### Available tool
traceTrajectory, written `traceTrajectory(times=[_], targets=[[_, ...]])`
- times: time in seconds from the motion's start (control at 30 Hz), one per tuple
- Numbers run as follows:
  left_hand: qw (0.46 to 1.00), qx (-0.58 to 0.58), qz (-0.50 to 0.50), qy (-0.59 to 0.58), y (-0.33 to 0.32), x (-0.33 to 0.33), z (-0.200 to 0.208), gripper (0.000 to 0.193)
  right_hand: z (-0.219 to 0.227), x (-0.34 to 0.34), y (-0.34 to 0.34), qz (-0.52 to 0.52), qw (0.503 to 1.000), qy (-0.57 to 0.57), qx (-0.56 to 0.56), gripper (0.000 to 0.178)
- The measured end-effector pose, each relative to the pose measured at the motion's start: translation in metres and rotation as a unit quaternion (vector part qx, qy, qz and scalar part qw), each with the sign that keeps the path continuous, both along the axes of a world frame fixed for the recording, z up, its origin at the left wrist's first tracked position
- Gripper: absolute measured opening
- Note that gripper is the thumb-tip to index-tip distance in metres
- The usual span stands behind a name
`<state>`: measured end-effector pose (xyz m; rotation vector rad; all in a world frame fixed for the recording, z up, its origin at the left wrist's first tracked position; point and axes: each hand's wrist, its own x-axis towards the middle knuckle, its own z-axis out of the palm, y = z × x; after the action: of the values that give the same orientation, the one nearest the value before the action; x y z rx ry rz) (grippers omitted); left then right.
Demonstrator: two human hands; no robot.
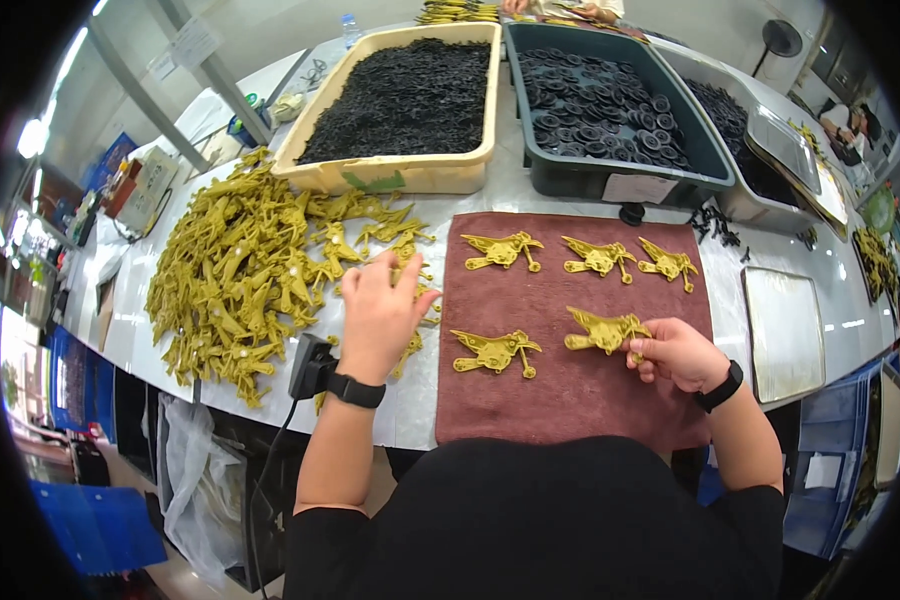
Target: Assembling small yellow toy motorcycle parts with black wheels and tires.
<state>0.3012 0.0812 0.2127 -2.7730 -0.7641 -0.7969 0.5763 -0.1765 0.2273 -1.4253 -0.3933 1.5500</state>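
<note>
Right hand (676, 350) pinches an olive-yellow part (598, 331) over the maroon cloth (550, 408). Left hand (380, 312) open, fingers spread, by the pile (232, 270) (fingertip contact unclear). Cream tub (425, 176): black pieces (400, 100), shapes indistinct; green tub (568, 180): black discs (610, 115).

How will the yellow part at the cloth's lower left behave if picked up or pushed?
The yellow part looks stiff, its thin arms standing out in a firm outline. Probably light: the right hand pinches a similar part by one end. Flat and irregular, it should slide on the reddish cloth rather than roll.
</note>
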Motion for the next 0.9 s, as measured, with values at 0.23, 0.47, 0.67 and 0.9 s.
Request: traceTrajectory(times=[0.23,0.47,0.67,0.9], targets=[[0.997,-0.011,0.059,0.057,-0.023,-0.006,0.004,0.045,-0.015,-0.023,0.004,0.019,0.889,-0.456,-0.035,0.023],[0.952,-0.095,0.292,-0.009,-0.039,-0.07,0.01,0.052,-0.026,-0.016,0.003,0.024,0.794,-0.607,0.015,0.028],[0.886,-0.23,0.402,0.028,-0.03,-0.111,-0.021,0.061,0.008,-0.029,0.011,-0.009,0.762,-0.645,0.064,0.029],[0.944,-0.303,0.045,-0.123,-0.048,-0.083,0.032,0.058,0.03,-0.068,0.023,0.013,0.917,-0.367,0.155,0.014]])
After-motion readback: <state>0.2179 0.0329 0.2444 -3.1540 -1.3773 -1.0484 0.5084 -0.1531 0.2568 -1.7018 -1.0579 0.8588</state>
